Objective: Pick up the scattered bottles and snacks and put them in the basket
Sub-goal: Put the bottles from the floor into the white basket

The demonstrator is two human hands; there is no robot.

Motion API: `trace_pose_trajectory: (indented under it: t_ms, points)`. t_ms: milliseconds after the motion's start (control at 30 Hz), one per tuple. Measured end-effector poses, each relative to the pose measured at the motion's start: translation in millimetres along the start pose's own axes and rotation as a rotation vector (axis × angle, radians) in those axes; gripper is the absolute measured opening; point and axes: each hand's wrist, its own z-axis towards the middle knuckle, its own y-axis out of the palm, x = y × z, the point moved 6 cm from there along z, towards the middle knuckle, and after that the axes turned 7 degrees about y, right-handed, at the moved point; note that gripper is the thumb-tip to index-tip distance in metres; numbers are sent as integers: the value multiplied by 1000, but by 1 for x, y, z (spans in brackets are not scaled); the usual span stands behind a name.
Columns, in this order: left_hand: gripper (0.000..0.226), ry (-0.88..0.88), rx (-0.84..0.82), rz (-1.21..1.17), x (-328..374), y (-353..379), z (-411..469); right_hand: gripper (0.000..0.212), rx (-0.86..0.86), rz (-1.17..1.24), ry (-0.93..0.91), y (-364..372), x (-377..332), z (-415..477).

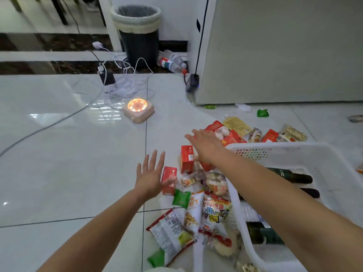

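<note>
Left hand (151, 173): spread wide with straight fingers, gripping nothing, low over the tiled floor (68, 173) and just left of a red carton (169, 180). The thumb was blurred, so I could not tell whether it touched that carton.
Right hand (206, 146): flat and empty, fingers stretched forward, above the snacks off the far-left corner of the basket.
White plastic basket (275, 147): sat on the floor to the right, with perforated walls.
Dark green bottles (290, 174): lay on their sides inside the basket, one near its far wall and another nearer me.
Second red carton (187, 159): stood upright just beyond the first.
Snack bags (216, 211): were heaped against the basket's left wall, with a small green packet (181, 198) among them and a grey-white bag (172, 232) at the near end.
Yellow pouch (236, 124): lay beyond the basket's far rim, beside red packets (216, 126).
Grey cabinet (275, 55): stood behind the pile.
Waste bin (137, 36): stood against the far wall, with clear plastic bottles (172, 62) lying at its foot.
Glowing round lamp (138, 109): sat mid-floor, near a tangle of white cables (125, 85).
</note>
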Motion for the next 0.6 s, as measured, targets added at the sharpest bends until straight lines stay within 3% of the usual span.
trace_pose_trajectory:
  t_ms: [100,267,467,600]
  points:
    - [120,84,-115,-30,12,20,-5,97,-120,-21,59,22,6,6]
    - [104,102,-95,47,13,20,-3,106,-251,-35,111,48,21,0]
    - [83,105,-93,65,11,21,4,75,-202,29,133,47,25,2]
    - [76,82,-50,-7,12,17,7,72,-213,34,142,46,28,8]
